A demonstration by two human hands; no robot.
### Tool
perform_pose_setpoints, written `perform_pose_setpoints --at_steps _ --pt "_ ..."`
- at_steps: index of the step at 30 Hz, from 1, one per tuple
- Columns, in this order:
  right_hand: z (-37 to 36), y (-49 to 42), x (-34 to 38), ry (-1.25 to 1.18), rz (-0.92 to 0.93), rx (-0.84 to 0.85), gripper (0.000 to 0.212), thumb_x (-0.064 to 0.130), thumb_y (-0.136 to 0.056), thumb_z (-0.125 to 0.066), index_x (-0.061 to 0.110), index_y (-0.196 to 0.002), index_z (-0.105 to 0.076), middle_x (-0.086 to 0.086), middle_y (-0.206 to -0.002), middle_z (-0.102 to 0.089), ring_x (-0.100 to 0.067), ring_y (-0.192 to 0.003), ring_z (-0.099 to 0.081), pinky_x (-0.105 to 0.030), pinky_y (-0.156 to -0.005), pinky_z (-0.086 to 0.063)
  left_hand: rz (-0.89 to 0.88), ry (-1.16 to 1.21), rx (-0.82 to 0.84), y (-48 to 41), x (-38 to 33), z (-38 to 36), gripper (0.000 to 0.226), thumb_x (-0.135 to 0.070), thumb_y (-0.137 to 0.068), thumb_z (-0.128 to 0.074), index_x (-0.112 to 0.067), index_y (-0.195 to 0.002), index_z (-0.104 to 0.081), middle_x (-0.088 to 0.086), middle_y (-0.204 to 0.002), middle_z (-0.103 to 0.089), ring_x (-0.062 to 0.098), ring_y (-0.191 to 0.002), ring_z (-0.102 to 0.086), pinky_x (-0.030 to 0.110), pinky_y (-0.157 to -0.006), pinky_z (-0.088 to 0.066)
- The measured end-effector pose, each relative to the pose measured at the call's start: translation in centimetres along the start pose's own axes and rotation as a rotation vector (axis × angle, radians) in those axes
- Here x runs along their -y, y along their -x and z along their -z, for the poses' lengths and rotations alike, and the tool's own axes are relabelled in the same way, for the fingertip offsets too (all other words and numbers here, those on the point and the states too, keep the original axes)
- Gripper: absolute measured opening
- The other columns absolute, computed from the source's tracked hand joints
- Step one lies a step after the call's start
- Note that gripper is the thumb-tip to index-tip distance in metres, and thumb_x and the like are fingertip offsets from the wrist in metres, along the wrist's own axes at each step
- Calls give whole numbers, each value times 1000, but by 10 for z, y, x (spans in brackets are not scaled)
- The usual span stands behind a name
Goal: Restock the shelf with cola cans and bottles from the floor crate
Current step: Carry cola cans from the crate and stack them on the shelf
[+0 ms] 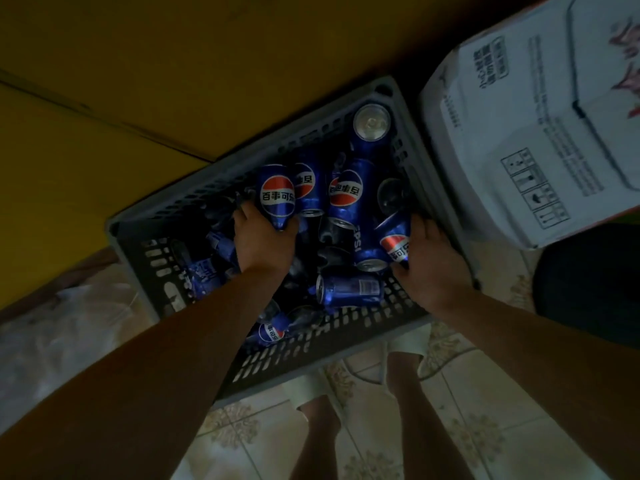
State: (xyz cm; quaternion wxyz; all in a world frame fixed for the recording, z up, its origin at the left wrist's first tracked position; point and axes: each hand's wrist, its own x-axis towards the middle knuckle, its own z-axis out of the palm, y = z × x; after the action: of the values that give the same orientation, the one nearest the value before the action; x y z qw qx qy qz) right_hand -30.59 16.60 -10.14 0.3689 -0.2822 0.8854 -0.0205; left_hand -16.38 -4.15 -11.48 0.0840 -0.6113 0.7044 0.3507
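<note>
Tiled floor [467, 393] carries our crate [225, 181]. Left grip [263, 244] clasps a can [277, 195], right grip [433, 265] a second can [394, 242]; we should lift both straight.

A white cardboard box [519, 133], printed with grey text and a column of handling symbols, is seen at the upper right, tilted in the view. A broad, dull yellow flat surface [138, 64] is spread across the upper left. Below the box, a dark rounded object [588, 278] is set; what it is cannot be told. Pale floor tiles with brown ornamental patterns [467, 427] are laid along the bottom, and crumpled translucent plastic film [52, 341] is found at the left edge.
</note>
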Motion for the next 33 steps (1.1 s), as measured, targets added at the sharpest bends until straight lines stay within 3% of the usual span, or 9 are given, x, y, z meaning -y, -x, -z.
perform_pose_setpoints --at_steps 2,4,7,11,18,21,25,29,33 --pt "3 8 3 -138 -121 27 89 33 -78 -80 6 -150 -34 -20 -143 -47 -41 -128 -52 -48 -96 -50 54 144 -16 12 -2 8 71 -47 -86 -74 -11 -141 -48 12 -132 -59 32 -120 -60 34 -83 -56" --pt "10 17 12 -295 -256 58 87 33 -75 -83 6 -145 -39 -20 -139 -51 -42 -124 -56 -47 -94 -51 187 371 12 30 -1 17 46 -44 -89 -72 -11 -120 -63 11 -106 -70 31 -102 -67 26 -68 -52" --pt "21 39 40 -531 -340 136 73 31 -77 -83 9 -137 -48 -10 -124 -60 -32 -114 -61 -34 -83 -46 502 794 187 63 6 36 41 -43 -91 -71 -8 -112 -70 13 -109 -73 26 -97 -72 33 -71 -59" --pt "43 69 82 -915 -405 335 56 30 -80 -81 14 -127 -56 -4 -111 -65 -22 -99 -65 -39 -88 -52 594 986 428 126 3 72 34 -35 -96 -61 -8 -114 -70 17 -112 -76 27 -101 -73 37 -87 -57" --pt "112 136 112 -1075 -215 409 49 18 -84 -79 26 -126 -56 5 -110 -69 -13 -99 -68 -27 -78 -55 296 755 688 197 -1 153 50 -26 -83 -79 -16 -130 -63 6 -121 -74 27 -114 -69 42 -98 -54" --pt "136 170 119 -1046 -105 404 58 16 -79 -85 26 -128 -57 2 -111 -74 -15 -101 -72 -37 -91 -59 220 702 768 219 -10 186 61 -20 -74 -81 -14 -131 -61 6 -120 -75 24 -112 -71 37 -94 -57" --pt "170 224 135 -1045 -21 342 57 15 -74 -90 25 -123 -62 1 -109 -77 -15 -100 -74 -37 -90 -60 128 707 714 256 -28 235 58 0 -75 -83 -14 -127 -60 2 -111 -78 17 -100 -75 21 -73 -57" --pt "206 291 160 -1102 5 294 80 33 -59 -94 24 -131 -58 0 -114 -77 -19 -104 -74 -42 -92 -59 58 750 572 301 -36 290 76 -10 -60 -92 -16 -127 -55 3 -113 -77 19 -100 -74 25 -76 -59" --pt "235 367 183 -1134 45 229 76 26 -59 -91 22 -128 -58 -5 -111 -77 -22 -100 -75 -35 -84 -61 5 788 521 355 -39 348 75 -16 -57 -88 -19 -124 -56 1 -109 -78 17 -97 -75 22 -75 -58"
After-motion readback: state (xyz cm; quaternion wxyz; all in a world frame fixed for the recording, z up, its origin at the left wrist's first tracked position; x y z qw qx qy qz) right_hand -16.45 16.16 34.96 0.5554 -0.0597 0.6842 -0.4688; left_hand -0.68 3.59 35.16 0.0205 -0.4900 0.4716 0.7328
